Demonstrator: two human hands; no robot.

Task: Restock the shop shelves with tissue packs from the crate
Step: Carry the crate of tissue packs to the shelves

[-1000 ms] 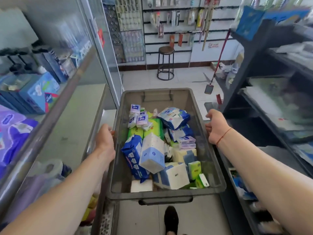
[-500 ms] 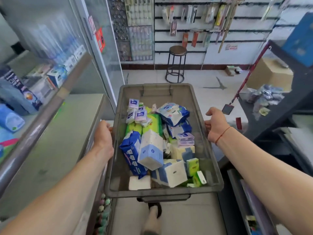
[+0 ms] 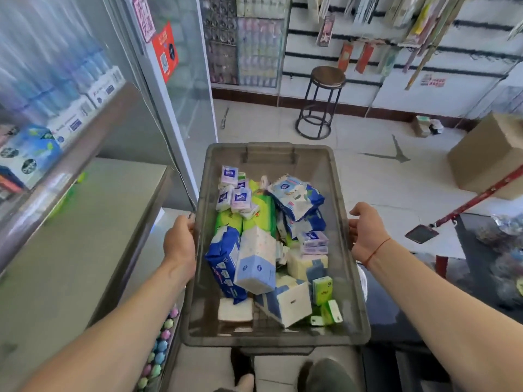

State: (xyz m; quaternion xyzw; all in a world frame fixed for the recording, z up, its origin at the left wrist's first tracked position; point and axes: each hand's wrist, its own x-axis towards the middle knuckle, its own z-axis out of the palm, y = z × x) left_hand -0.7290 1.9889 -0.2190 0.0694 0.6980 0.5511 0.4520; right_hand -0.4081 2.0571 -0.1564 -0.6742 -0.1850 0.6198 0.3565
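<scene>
Head view — looking down (close) over crate (image 3: 276, 339).

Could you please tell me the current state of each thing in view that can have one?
crate: held up off the floor, no lid, partly filled.
left hand: grips the crate's left rim.
right hand: grips the crate's right rim.
tissue packs: jumbled loose inside the crate.
stool: upright on the floor, seat bare.
cardboard box: on the floor, top closed.
</scene>
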